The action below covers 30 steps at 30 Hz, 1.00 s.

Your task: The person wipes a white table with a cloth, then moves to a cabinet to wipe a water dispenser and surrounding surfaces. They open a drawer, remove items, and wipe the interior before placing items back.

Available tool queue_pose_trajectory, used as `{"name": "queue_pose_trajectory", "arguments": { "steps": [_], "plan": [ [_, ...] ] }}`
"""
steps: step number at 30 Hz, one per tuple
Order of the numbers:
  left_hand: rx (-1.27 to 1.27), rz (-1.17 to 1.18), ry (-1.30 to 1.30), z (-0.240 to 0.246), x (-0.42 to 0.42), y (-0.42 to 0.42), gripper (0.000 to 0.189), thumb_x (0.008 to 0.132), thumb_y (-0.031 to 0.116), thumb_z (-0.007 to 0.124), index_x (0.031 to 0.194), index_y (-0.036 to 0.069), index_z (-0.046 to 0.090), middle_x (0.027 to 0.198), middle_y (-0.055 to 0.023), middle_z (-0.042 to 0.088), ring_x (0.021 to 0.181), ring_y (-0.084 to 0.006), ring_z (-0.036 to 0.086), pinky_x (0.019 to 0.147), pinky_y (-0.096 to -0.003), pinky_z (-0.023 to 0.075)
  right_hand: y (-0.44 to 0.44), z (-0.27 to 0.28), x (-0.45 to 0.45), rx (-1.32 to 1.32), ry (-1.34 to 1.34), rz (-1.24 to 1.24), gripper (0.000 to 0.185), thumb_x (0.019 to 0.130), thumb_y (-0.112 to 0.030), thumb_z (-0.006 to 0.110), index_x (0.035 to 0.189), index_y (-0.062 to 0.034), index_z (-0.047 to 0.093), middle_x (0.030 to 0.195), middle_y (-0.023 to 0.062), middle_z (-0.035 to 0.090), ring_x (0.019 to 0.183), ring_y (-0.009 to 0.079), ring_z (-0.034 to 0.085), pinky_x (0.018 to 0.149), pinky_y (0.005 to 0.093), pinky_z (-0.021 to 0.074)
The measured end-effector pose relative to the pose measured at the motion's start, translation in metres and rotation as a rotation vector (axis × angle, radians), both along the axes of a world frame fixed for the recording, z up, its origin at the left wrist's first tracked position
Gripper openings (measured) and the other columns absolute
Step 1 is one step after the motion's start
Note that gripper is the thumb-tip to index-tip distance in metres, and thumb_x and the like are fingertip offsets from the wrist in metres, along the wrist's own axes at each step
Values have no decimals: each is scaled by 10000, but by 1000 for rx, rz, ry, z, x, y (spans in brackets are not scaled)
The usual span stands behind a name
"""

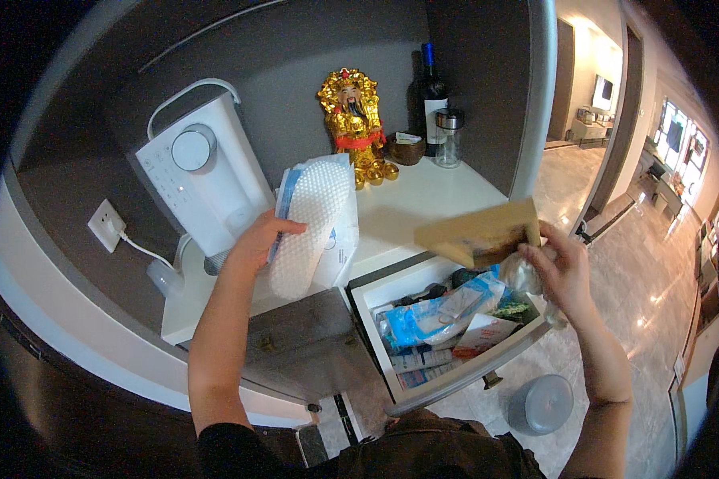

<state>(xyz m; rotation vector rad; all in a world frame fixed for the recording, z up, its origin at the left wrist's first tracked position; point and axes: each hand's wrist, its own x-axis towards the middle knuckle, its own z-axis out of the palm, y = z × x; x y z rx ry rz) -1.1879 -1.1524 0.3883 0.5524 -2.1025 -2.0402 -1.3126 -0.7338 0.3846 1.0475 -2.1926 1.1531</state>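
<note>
My left hand (260, 239) grips a white textured insole (311, 221) together with a white and blue printed packet (343, 251), held above the counter edge. On the right, my right hand (554, 269) holds a brown cardboard piece or envelope (485, 233), blurred, along with a crumpled clear plastic bag (520, 274). Below it an open drawer (372, 359) holds a blue and clear plastic package (437, 314), a white and red card (485, 334), several printed packets and dark items partly hidden beneath.
On the white counter (449, 197) stand a white water dispenser (215, 173), a golden figurine (356, 129), a brown bowl (406, 149), a glass jar (448, 141) and a dark bottle (434, 90). A wall socket (106, 224) is at left. A grey round stool (541, 404) stands on the floor.
</note>
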Motion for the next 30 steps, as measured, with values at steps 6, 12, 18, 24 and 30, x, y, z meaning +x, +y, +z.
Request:
{"name": "queue_pose_trajectory", "arguments": {
  "steps": [6, 12, 18, 24, 30],
  "plan": [
    [-83, 19, -140, -30, -28, -28, 596, 723, 129, 686, 1204, -115, 431, 1133, -235, 555, 994, -289, 599, 803, -397, 514, -7, 14, -26, 94, -115, -74, 332, 779, -212, 685, 1063, -47, 637, 841, 137, 669, 709, 202, 641, 648, 328, 488],
    [-761, 351, -109, -47, -31, -23, 766, 743, 229, 705, 1315, -75, 298, 1218, -270, 491, 1067, -363, 551, 888, -407, 469, -38, 37, -32, 250, 138, -63, 287, 797, -186, 668, 1035, -29, 633, 906, 141, 669, 780, 233, 661, 712, 337, 511],
    [-1232, 325, -129, -19, -2, 25, 715, 747, 215, 718, 1321, -32, 371, 1219, -214, 513, 1088, -303, 531, 935, -351, 425, -94, 66, -51, 443, 247, -128, 294, 779, -357, 639, 996, -160, 667, 850, 128, 665, 785, 323, 637, 677, 425, 512],
    [-585, -434, 384, 52, 126, 96, 338, 810, 275, 640, 1029, 20, 613, 923, -113, 642, 806, -229, 610, 742, -394, 476, -138, 84, -85, 729, 426, -238, 313, 782, -345, 656, 1055, -192, 665, 911, 93, 670, 837, 259, 650, 702, 397, 528],
    [-319, -925, 671, 61, 150, 137, 324, 813, 262, 645, 1027, 21, 613, 900, -108, 638, 778, -216, 605, 710, -373, 474, -187, 82, -125, 921, 378, -293, 311, 765, -295, 679, 1055, -186, 661, 1014, 48, 656, 951, 236, 627, 761, 387, 511]
  ]
}}
